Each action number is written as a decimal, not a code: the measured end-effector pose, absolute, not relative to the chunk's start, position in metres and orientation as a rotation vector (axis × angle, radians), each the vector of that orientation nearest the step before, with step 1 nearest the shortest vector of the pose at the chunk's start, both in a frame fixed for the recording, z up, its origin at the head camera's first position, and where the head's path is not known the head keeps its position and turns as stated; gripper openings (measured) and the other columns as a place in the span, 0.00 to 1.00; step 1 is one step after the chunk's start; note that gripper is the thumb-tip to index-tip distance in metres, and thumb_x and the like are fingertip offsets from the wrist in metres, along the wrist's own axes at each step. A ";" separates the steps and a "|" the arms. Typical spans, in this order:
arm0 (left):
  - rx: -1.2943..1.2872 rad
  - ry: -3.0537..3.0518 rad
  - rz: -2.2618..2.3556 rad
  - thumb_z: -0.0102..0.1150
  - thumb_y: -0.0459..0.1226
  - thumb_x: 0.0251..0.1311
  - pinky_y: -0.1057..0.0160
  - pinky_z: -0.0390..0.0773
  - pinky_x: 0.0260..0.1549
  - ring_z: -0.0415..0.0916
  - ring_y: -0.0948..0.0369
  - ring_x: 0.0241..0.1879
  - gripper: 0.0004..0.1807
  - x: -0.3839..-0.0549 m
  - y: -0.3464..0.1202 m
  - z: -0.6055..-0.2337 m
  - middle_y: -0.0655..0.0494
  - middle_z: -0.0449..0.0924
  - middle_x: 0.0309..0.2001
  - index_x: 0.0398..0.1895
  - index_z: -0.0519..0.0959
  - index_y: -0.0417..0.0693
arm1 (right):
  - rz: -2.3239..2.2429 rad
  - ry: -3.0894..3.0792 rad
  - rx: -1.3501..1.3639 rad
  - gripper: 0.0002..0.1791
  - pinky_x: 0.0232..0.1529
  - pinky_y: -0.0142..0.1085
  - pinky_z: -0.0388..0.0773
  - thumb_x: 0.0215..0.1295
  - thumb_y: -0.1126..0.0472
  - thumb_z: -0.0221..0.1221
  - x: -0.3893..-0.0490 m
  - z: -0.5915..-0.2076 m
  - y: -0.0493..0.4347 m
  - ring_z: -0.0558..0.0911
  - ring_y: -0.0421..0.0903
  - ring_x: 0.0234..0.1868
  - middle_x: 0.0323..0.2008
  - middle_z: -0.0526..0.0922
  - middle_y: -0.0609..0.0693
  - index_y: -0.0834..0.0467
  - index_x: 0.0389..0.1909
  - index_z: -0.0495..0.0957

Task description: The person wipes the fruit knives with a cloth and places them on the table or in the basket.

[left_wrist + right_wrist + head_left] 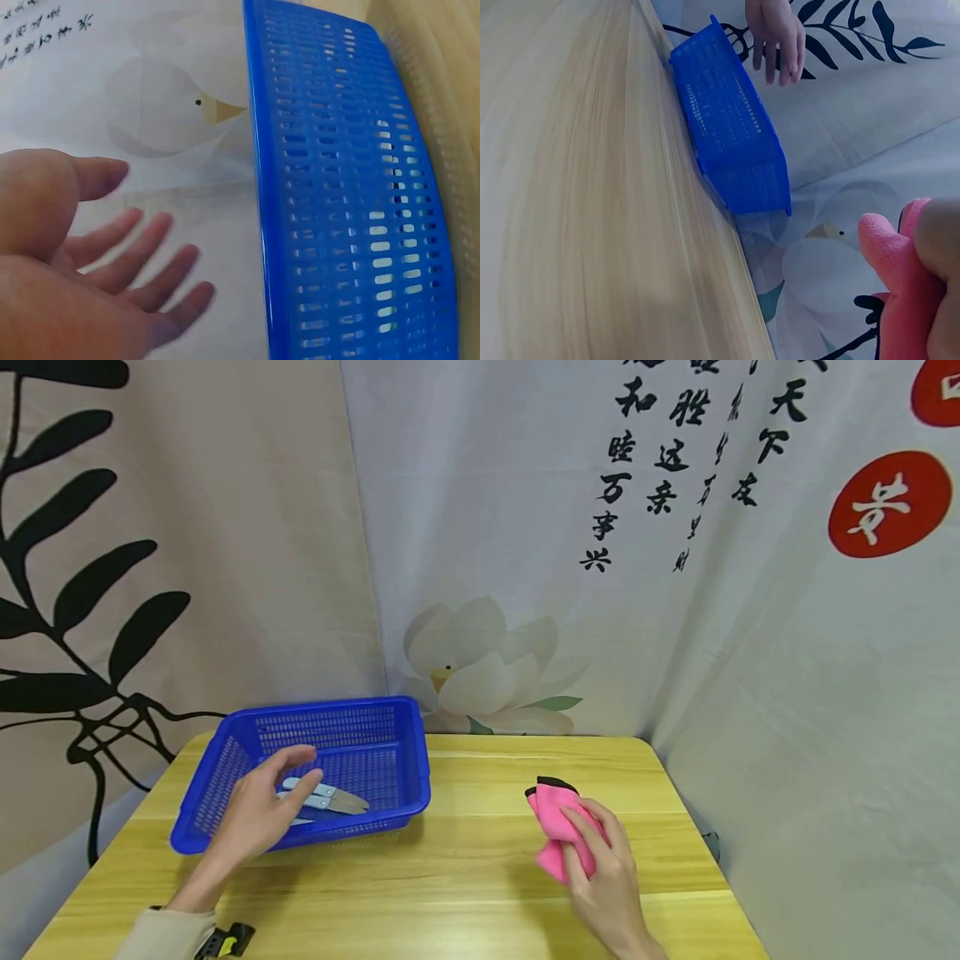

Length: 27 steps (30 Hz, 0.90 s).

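Observation:
In the head view my left hand (266, 797) is over the near left part of a blue plastic basket (416, 760), thumb and fingers spread and holding nothing. The left wrist view shows that hand (105, 262) above the basket's rim, its fingers apart. Inside the basket lie light-blue-handled tools (322, 797) with metal blades, partly hidden by the hand. On the right, my right hand (611, 881) grips a bunched, folded pink cloth (558, 822) with black edging, held above the table. The cloth (911, 300) fills the lower right of the right wrist view.
The basket stands at the back left of a light wooden table (450, 893) with rounded corners. Behind it hangs a pale curtain (487, 527) printed with leaves, a flower and black characters. A dark band with a yellow detail (225, 941) is on my left wrist.

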<state>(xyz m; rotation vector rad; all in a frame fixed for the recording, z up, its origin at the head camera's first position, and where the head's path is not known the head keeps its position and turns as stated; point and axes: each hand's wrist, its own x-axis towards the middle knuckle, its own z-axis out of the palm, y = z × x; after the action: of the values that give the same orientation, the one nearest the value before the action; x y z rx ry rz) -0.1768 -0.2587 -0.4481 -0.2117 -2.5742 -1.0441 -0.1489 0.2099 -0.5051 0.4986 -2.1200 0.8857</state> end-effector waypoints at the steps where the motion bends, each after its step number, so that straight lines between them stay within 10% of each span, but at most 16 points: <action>1: -0.230 -2.543 -1.043 0.64 0.41 0.84 0.60 0.84 0.65 0.83 0.35 0.69 0.23 -0.175 -0.256 -0.447 0.36 0.85 0.70 0.74 0.80 0.42 | 0.876 -2.117 0.485 0.30 0.72 0.14 0.67 0.59 0.79 0.70 -0.149 -0.506 0.212 0.82 0.56 0.63 0.64 0.85 0.61 0.57 0.63 0.90; 6: -0.338 -2.383 -1.050 0.67 0.36 0.80 0.87 0.66 0.61 0.83 0.46 0.67 0.21 -0.168 -0.240 -0.447 0.44 0.88 0.68 0.72 0.83 0.49 | 0.808 -2.097 0.440 0.27 0.66 0.14 0.70 0.55 0.77 0.74 -0.151 -0.509 0.227 0.85 0.56 0.59 0.62 0.88 0.59 0.59 0.58 0.90; 12: -0.445 -2.265 -1.007 0.72 0.29 0.73 0.86 0.68 0.64 0.82 0.69 0.65 0.24 -0.159 -0.216 -0.452 0.50 0.90 0.64 0.69 0.85 0.52 | 0.713 -2.146 0.372 0.23 0.55 0.28 0.77 0.55 0.75 0.77 -0.155 -0.516 0.251 0.85 0.58 0.53 0.60 0.89 0.62 0.64 0.53 0.89; 27: -0.918 -2.014 -1.136 0.77 0.21 0.58 0.75 0.75 0.75 0.86 0.64 0.67 0.31 -0.128 -0.165 -0.464 0.50 0.91 0.61 0.65 0.86 0.46 | 0.397 -2.282 0.327 0.19 0.44 0.59 0.77 0.60 0.73 0.75 -0.173 -0.539 0.309 0.80 0.69 0.44 0.61 0.85 0.70 0.66 0.53 0.86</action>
<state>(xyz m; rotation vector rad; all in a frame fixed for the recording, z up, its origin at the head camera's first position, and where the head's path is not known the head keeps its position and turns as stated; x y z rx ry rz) -0.1279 -0.1649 -0.4645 -0.9182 -2.0143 -1.1356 -0.1732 0.3086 -0.5392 0.3267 -2.2819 0.3967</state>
